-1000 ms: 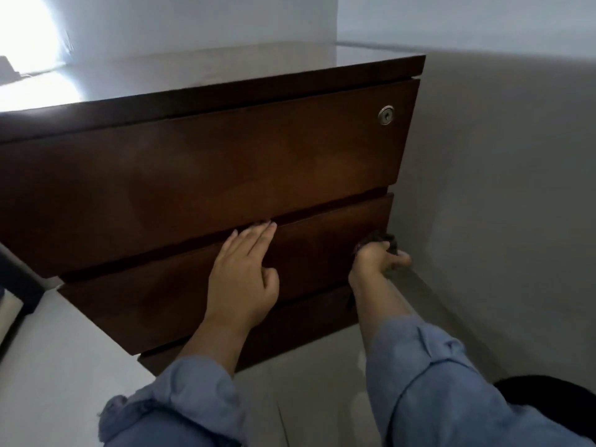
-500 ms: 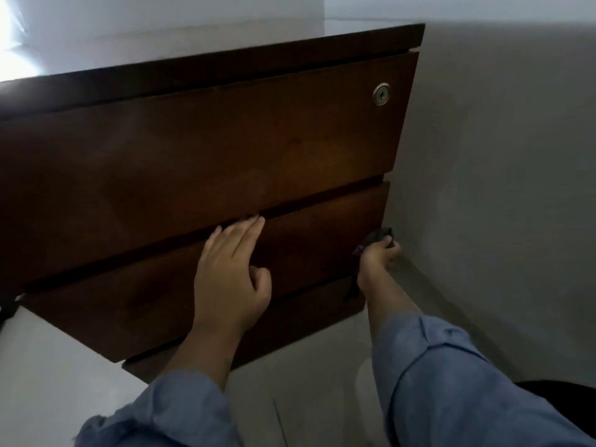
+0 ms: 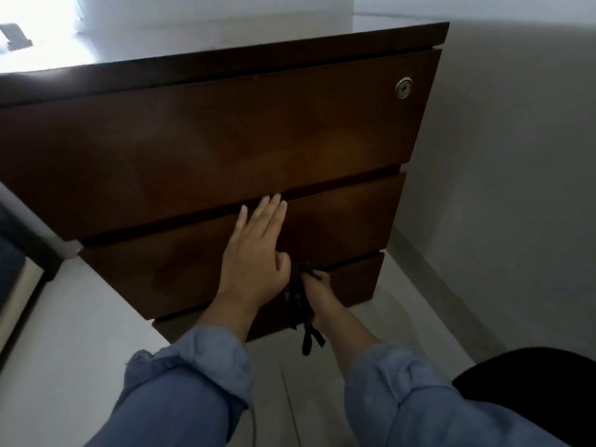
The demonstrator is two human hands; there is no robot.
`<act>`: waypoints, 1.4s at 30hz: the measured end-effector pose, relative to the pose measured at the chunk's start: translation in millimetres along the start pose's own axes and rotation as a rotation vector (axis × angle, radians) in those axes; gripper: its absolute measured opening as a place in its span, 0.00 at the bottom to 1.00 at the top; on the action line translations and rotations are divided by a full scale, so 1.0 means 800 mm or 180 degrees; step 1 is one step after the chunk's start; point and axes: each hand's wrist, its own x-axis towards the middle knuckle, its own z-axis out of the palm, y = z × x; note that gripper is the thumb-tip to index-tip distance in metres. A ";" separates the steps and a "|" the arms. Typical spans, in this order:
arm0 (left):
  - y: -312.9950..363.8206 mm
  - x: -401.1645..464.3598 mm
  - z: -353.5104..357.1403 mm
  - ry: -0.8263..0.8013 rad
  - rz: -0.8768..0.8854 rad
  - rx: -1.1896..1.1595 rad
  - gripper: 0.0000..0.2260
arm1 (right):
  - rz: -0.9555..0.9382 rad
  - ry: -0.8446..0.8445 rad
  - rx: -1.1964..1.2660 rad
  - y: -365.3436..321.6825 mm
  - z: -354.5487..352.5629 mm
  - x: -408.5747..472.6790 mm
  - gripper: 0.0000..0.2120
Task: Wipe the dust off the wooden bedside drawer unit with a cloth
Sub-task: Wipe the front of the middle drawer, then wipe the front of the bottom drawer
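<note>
While bracing the wooden drawer unit (image 3: 225, 130) with flat, straight fingers of the left hand (image 3: 254, 262) on the middle drawer front, right hand (image 3: 317, 293) gripping a dark cloth (image 3: 298, 291), pressed along the bottom drawer's upper edge, apparently wiping.

Dark cloth (image 3: 298, 293) against brown three-drawer wooden unit's (image 3: 225, 150) lower front.

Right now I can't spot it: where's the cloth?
Low in the head view, the dark cloth is gripped by the right hand against the drawer unit, beside the left hand.
</note>
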 end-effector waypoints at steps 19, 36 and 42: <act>-0.135 -0.186 0.067 0.0461 -0.4689 -0.1587 0.31 | -0.0415 0.0799 -0.0766 -0.054 -0.198 0.084 0.40; -0.163 -0.178 0.087 0.1164 -0.4528 -0.1689 0.18 | -0.0919 -0.0027 -0.0667 -0.063 -0.172 0.083 0.29; -0.171 -0.184 0.081 0.0907 -0.4378 -0.1504 0.15 | -0.1096 0.0382 -0.0916 -0.059 -0.176 0.082 0.28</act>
